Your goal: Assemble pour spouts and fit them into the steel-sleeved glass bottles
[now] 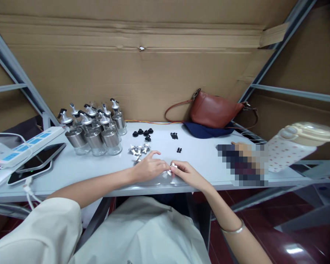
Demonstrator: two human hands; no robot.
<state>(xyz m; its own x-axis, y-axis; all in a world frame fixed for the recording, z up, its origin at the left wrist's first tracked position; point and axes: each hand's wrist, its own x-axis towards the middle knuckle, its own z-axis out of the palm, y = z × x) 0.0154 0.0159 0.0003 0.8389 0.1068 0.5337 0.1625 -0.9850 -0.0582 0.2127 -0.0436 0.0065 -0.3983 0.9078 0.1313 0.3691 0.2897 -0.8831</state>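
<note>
My left hand (148, 168) and my right hand (187, 173) meet near the table's front edge, both pinching one small silver spout part (171, 169) between their fingertips. Just behind my left hand lies a small pile of silver spout parts (139, 150). Farther back sit black rubber stoppers (143, 132) and small black pins (174, 135). A cluster of glass dispenser bottles with metal collars and pour spouts (95, 129) stands at the back left.
A pale grey table (71, 168) holds two phones (35, 163) and a white power strip (24, 146) at left. A brown leather bag (213, 110) on blue cloth sits at the back. A dotted water bottle (294, 145) lies at right. Cardboard walls the rear.
</note>
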